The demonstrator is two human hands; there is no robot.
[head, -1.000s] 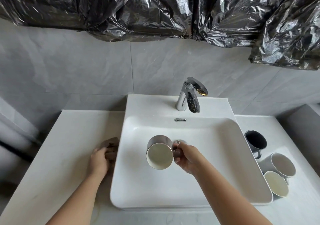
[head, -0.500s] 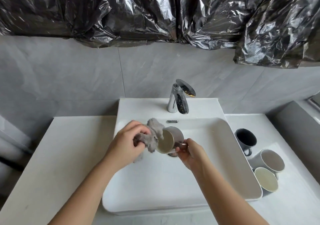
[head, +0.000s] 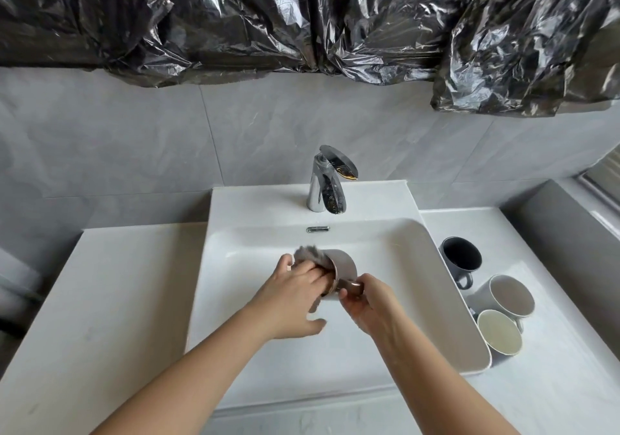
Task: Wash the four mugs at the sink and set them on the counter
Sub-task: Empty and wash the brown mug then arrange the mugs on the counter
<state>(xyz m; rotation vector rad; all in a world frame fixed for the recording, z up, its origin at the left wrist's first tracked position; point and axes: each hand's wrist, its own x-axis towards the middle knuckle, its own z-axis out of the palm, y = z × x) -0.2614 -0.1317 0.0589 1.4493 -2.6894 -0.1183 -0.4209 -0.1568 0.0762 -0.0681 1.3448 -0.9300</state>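
Over the white sink basin (head: 396, 253) my right hand (head: 365, 303) pinches the handle of a grey-brown mug (head: 344, 265), which lies on its side with its mouth to the left. My left hand (head: 295, 297) holds a grey cloth (head: 307, 254) and pushes it into the mug's mouth; its fingers go inside the rim. Three more mugs stand on the counter (head: 553, 367) right of the sink: a dark mug (head: 461, 260), a grey mug (head: 506, 295) and a pale mug (head: 500, 337).
A chrome faucet (head: 327, 183) rises at the back of the sink, with no water seen running. The white counter continues at the left (head: 100, 300). Black plastic sheeting (head: 302, 15) hangs above the grey tiled wall. A grey ledge (head: 570, 233) bounds the right side.
My left hand picked the cloth up from the left counter, carried it over the basin and now pushes it into the mug. The mug's mouth has turned from facing me to facing left.
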